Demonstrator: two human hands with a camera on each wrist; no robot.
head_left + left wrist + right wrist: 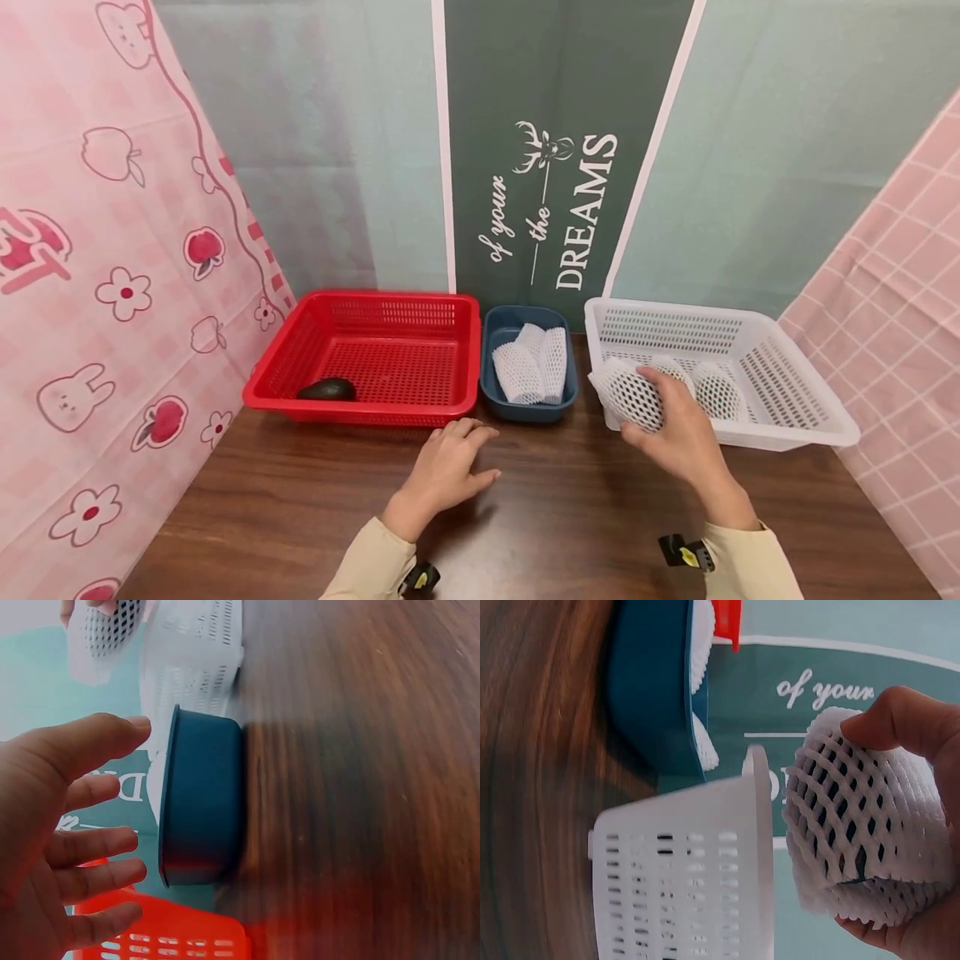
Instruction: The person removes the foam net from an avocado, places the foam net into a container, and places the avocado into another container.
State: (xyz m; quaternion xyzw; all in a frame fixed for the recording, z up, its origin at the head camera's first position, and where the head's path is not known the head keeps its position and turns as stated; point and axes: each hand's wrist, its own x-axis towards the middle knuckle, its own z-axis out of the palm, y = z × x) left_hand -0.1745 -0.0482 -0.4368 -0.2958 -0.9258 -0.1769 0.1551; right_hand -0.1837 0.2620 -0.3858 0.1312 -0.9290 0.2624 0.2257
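My right hand (678,433) grips a foam-netted avocado (633,400) above the near left corner of the white basket (795,429). In the right wrist view, thumb and fingers wrap the white foam net (855,802), and dark skin shows through its holes. More netted fruits (717,392) lie inside that basket. My left hand (446,467) hovers over the table in front of the red basket (360,410), fingers spread and holding nothing. A bare dark avocado (327,389) lies at the red basket's near left. Between the baskets, a blue bin (531,412) holds several white foam nets (519,372).
The three containers stand in a row at the back of the brown wooden table (555,517), against a green printed cloth (375,150). Pink patterned cloths hang at the left (97,317) and right (892,333).
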